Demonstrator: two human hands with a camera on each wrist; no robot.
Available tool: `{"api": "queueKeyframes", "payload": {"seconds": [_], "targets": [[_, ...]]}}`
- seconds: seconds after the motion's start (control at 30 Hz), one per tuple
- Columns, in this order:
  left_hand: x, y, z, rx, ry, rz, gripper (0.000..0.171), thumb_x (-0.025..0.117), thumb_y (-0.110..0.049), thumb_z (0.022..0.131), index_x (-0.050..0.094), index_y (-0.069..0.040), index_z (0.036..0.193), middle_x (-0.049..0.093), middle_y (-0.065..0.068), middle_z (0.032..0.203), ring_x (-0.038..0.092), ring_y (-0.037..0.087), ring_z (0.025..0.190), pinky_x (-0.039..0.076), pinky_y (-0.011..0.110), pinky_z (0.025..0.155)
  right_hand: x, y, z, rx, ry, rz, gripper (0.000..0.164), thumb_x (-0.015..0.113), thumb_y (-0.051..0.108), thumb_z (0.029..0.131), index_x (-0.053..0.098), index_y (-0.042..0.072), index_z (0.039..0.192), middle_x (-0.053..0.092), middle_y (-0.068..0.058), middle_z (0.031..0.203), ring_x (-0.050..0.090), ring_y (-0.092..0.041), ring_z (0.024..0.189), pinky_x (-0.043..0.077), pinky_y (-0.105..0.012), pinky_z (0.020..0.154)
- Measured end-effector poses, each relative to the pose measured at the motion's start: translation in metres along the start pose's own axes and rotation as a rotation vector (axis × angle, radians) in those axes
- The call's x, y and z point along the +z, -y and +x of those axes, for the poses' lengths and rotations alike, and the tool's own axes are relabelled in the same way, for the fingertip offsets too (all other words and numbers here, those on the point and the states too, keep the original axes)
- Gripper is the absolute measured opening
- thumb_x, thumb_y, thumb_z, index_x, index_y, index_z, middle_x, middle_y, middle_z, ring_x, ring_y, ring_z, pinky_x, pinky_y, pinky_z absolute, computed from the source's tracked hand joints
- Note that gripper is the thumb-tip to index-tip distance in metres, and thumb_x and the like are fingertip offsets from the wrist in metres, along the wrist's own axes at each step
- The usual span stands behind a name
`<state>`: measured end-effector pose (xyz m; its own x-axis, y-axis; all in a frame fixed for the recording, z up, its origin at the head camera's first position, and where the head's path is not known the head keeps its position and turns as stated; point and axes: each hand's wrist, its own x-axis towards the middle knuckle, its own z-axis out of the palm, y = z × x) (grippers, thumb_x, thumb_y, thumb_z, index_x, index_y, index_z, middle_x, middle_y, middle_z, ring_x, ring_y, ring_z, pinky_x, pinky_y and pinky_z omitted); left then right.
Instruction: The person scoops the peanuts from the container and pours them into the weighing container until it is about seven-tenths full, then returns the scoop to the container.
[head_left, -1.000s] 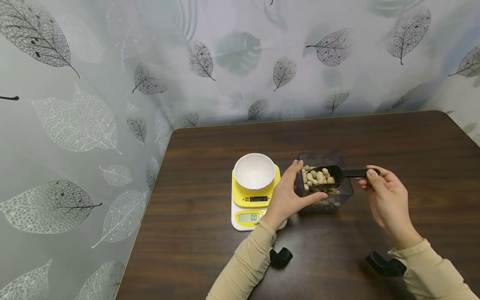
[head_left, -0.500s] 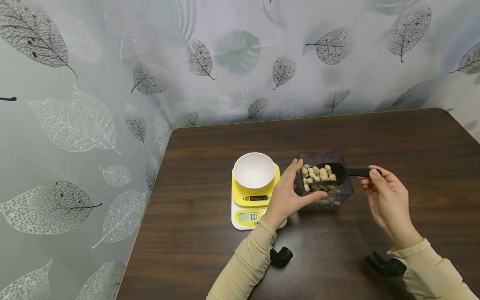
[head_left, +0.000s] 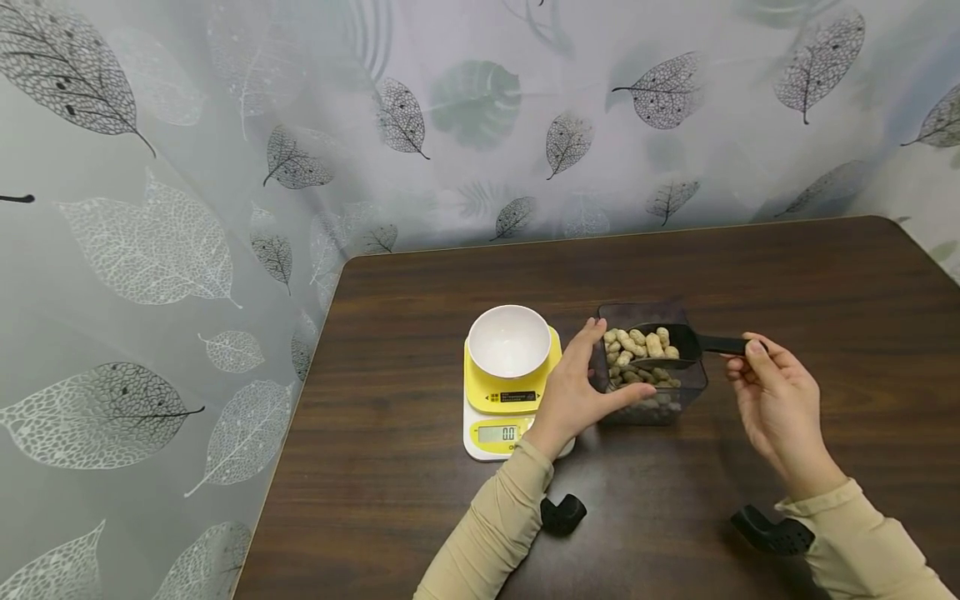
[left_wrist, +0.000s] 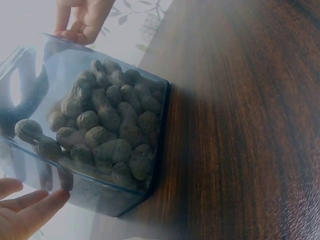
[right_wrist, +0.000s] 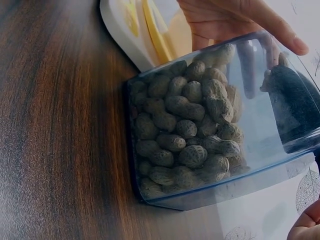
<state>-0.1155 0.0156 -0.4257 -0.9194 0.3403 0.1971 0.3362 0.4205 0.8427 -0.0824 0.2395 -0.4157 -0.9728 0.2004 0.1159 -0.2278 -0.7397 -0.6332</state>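
Note:
A clear, dark-tinted plastic container (head_left: pixel 647 316) stands on the table, partly filled with unshelled peanuts (right_wrist: pixel 185 120). My left hand (head_left: pixel 576 390) holds it at the near left corner, fingers along the left wall and thumb across the near side. In the left wrist view its fingertips (left_wrist: pixel 56 199) lie against the clear wall. A black scoop (head_left: pixel 686 342) is inside the container's mouth with several peanuts in its bowl. Its handle sticks out over the right rim, where my right hand (head_left: pixel 780 400) pinches the end between thumb and fingers.
Left of the container is a yellow and white kitchen scale (head_left: pixel 489 397) reading 0.0. A white bowl (head_left: pixel 510 343) sits on its platform. Black curved pieces (head_left: pixel 564 515) show beside both sleeves. A leaf-patterned curtain (head_left: pixel 465 183) hangs behind the table (head_left: pixel 390 350).
My right hand has drawn the scoop slightly to the right, and its bowl now tips up a little with peanuts in it. The left hand and container stay in place.

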Motion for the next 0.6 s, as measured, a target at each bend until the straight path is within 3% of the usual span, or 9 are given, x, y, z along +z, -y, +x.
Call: {"api": "queueKeyframes", "payload": {"seconds": [0.3, 0.6], "targets": [[0.0003, 0.0004, -0.0008, 0.006, -0.005, -0.013, 0.089, 0.074, -0.045, 0.075, 0.027, -0.024, 0.148, 0.022, -0.013, 0.154, 0.023, 0.003, 0.141, 0.036, 0.037, 0.109, 0.0021, -0.0036, -0.0002, -0.037, 0.022, -0.057, 0.016, 0.045, -0.006, 0.093, 0.053, -0.005, 0.107, 0.064, -0.014, 0.083, 0.062, -0.016, 0.072, 0.053, -0.022, 0.069], [0.0007, 0.0001, -0.0005, -0.001, -0.002, 0.004, 0.09, 0.074, -0.046, 0.075, 0.026, -0.025, 0.148, 0.021, -0.012, 0.154, 0.024, 0.004, 0.142, 0.036, 0.038, 0.109, 0.0, -0.0021, -0.0003, -0.007, 0.015, -0.007, 0.017, 0.045, -0.005, 0.093, 0.054, -0.006, 0.107, 0.063, -0.015, 0.085, 0.062, -0.017, 0.072, 0.054, -0.023, 0.069]]}}
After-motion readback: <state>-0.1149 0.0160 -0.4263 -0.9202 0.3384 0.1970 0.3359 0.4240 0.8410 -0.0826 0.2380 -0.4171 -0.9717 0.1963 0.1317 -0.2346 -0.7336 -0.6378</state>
